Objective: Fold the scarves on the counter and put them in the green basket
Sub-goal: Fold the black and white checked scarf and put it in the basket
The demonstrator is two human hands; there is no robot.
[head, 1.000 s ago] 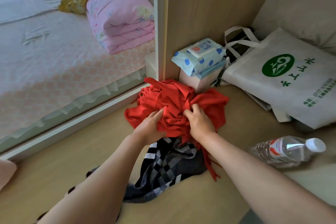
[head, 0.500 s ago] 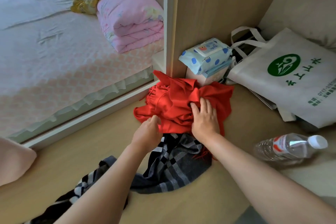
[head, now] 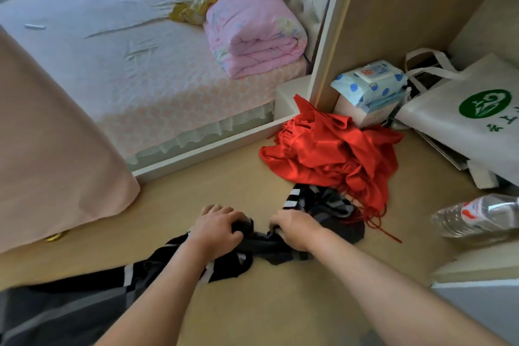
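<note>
Two hands have been moved off the red scarf (head: 331,152), which is left bunched up at the far right of the wooden counter (head: 280,303). The nearer black-and-grey checked scarf (head: 334,206) is now gripped by the left hand (head: 217,229) and the right hand (head: 295,229), fingers curled, knuckles up.

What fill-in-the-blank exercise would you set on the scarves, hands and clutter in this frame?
1. The crumpled scarf lying untouched beyond the hands is ____ in colour.
2. The left hand and the right hand each have a grip on the ____-and-grey checked scarf.
3. The plastic bottle at the right lies on its ____.
4. The white bag bears a round ____ logo.
Missing words: red; black; side; green.
</note>
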